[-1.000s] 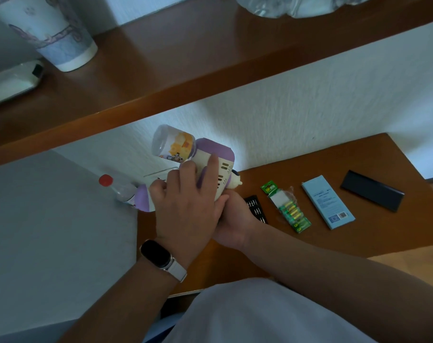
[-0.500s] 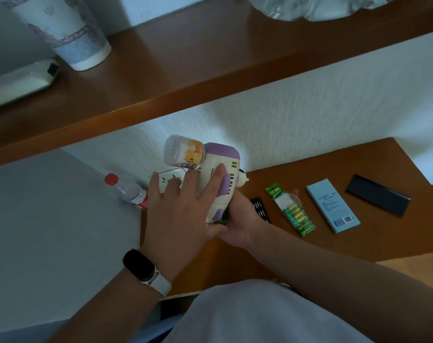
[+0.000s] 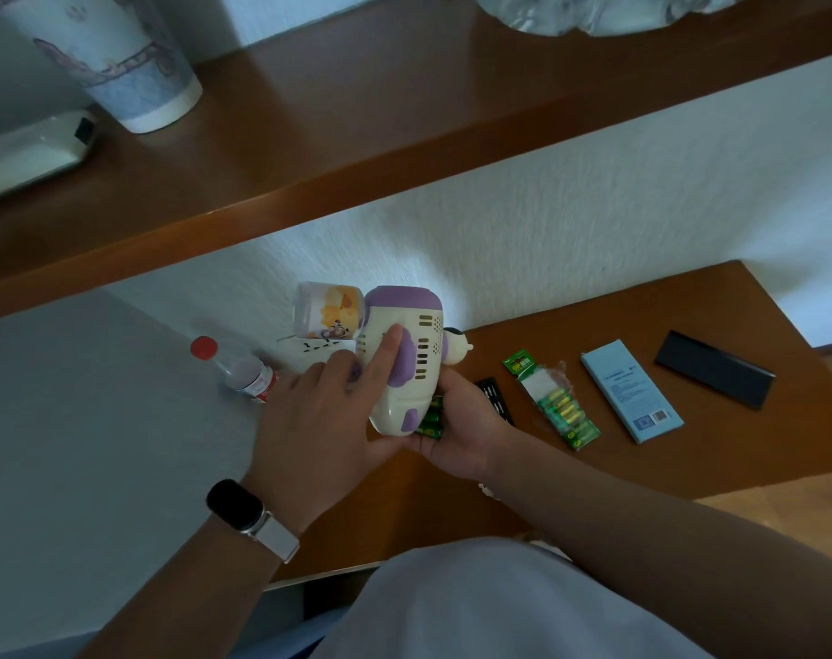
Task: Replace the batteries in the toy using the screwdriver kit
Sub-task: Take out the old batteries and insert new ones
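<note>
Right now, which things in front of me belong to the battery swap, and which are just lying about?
For the job: toy; green batteries at its base; battery pack; black bit tray; black case and blue box, probably the kit.
Lying about: water bottle; paper cup; power strip; white device on the shelf.

One head-worn wide-angle view; looks forward and steeply down over the person's torso; near range, left hand and right hand with toy mid-frame; table lower right; shelf across the top
</note>
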